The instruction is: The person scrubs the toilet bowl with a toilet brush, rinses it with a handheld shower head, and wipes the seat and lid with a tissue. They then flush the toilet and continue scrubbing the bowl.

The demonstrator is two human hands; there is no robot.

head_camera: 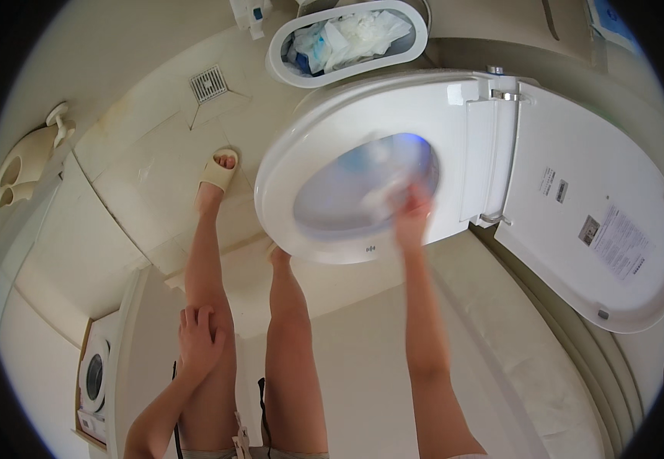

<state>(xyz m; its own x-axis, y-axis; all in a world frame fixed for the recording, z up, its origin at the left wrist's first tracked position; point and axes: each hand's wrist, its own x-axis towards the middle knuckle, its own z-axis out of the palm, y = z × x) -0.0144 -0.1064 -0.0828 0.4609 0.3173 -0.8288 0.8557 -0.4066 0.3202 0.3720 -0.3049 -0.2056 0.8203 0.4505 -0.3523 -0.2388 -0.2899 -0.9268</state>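
Observation:
My right hand [414,217] reaches into the opening of a white toilet, blurred by motion. Its fingers are closed around a soft white wad [382,199], perhaps tissue or a cloth; the blur hides which. Below the wad is the toilet bowl [326,209], where a blue-violet light glows on the far wall. The toilet seat [280,183] is down around the opening, and the lid [573,149] is raised, with printed labels on its inside. My left hand [200,341] rests on my left leg just above the knee, holding nothing, fingers slightly apart.
A white waste bin [276,54] filled with crumpled tissue and plastic stands beside the toilet. A square floor drain [208,84] lies in the tiles near my slippered foot [217,172]. At left, a cream holder [30,158] hangs on the wall. A pale ledge [481,298] runs along the right.

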